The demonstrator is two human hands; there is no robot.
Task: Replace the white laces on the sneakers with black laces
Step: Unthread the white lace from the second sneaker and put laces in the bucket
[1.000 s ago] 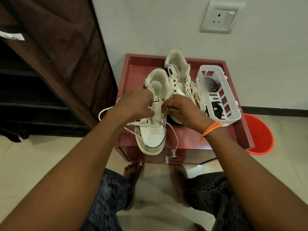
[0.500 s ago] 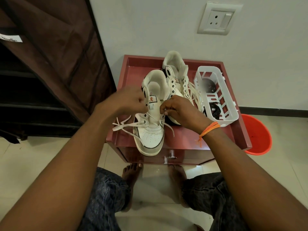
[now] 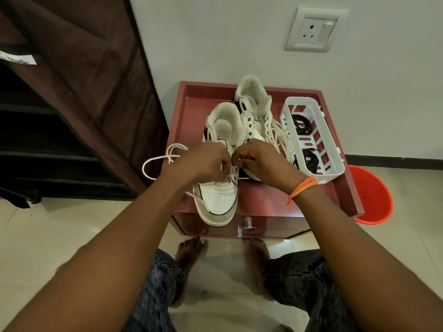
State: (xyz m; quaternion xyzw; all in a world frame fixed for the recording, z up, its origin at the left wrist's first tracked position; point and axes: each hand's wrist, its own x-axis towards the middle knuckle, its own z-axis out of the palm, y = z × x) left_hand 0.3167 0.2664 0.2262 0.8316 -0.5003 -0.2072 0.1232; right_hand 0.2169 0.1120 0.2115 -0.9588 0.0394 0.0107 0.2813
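Two sneakers (image 3: 221,164) on desk (image 3: 191,111). Left hand (image 3: 203,161) and right hand (image 3: 257,159), each grip pinching white lace (image 3: 165,155) of near sneaker. One basket (image 3: 311,135) right of sneakers, black laces (image 3: 309,159) inside.

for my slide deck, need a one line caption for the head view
Both hands, left hand and right hand, pull a white lace from the near sneaker; black laces wait in the basket.

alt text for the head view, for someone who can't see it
Both hands, left and right, pull a white lace from the near sneaker on a red table. A second sneaker and a basket of black laces sit behind.
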